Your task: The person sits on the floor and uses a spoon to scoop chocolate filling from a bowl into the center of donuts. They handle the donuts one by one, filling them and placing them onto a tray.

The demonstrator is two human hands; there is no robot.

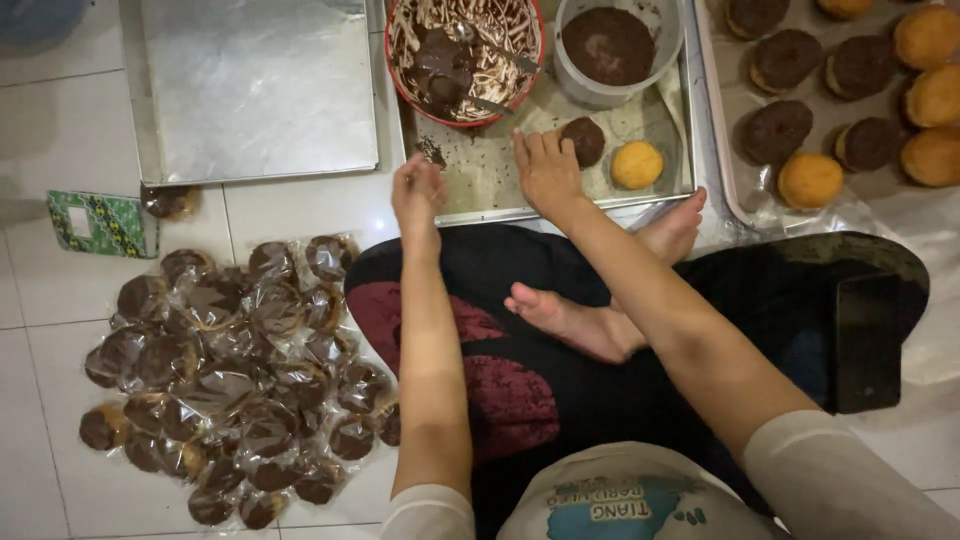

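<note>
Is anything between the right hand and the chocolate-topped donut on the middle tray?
Nothing visible. The right hand rests on the middle tray with its fingertips right beside the chocolate-topped donut. The plain donut lies further right and the red bowl behind, both off that path.

A round chocolate-topped bun [582,141] lies flat on the crumb-strewn paper of the middle metal tray [480,212], dark side up, just beside the fingertips of the right hand [546,172]; a plain golden bun [637,165] sits close to its right, uncoated, apart from it; both rest near the tray's front edge, below the grey tub.
</note>
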